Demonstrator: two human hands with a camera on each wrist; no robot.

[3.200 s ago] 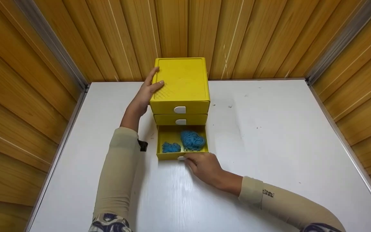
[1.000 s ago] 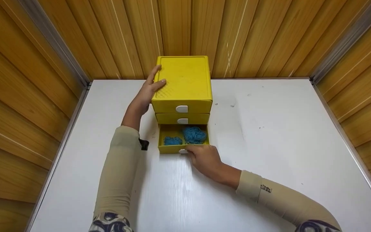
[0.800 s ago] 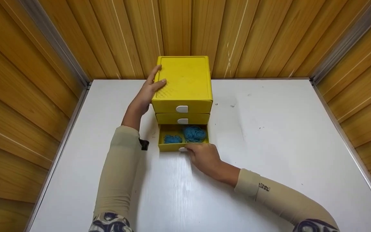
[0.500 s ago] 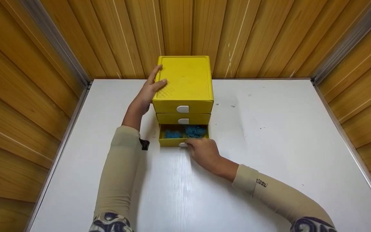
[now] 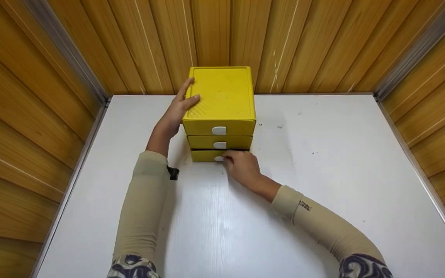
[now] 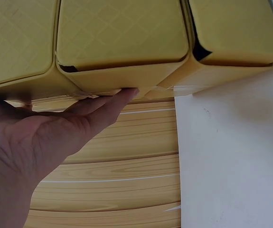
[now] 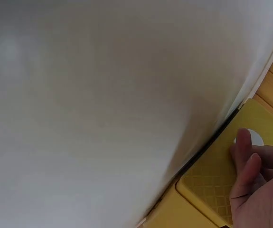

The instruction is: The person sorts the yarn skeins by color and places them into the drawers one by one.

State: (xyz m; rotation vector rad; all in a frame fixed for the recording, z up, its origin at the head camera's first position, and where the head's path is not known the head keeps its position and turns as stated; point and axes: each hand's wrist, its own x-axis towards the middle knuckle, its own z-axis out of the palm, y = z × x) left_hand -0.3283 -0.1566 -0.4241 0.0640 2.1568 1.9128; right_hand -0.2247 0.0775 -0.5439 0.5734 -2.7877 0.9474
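A yellow cabinet (image 5: 222, 92) with three stacked drawers stands near the back of the table. My left hand (image 5: 172, 114) braces its left side, thumb over the top edge; in the left wrist view the fingers of that hand (image 6: 46, 137) lie extended along the cabinet's side. At the front, my right hand (image 5: 244, 168) pinches the white handle (image 5: 218, 158) of the bottom drawer (image 5: 202, 156), which is pushed in. A dark gap shows above its front. The drawer's inside is hidden. The right wrist view shows the right hand (image 7: 264, 190) with fingers bent at the handle (image 7: 256, 137).
The white tabletop (image 5: 323, 154) spreads around the cabinet, with a few small dark marks to its right. Wood-patterned panels (image 5: 211, 34) rise behind and on both sides, with grey metal strips at the corners. The upper two drawers are pushed in.
My right hand has pushed the bottom drawer in towards the cabinet, and the two bundles of blue yarn in it are now out of sight. My left hand has stayed on the cabinet's side.
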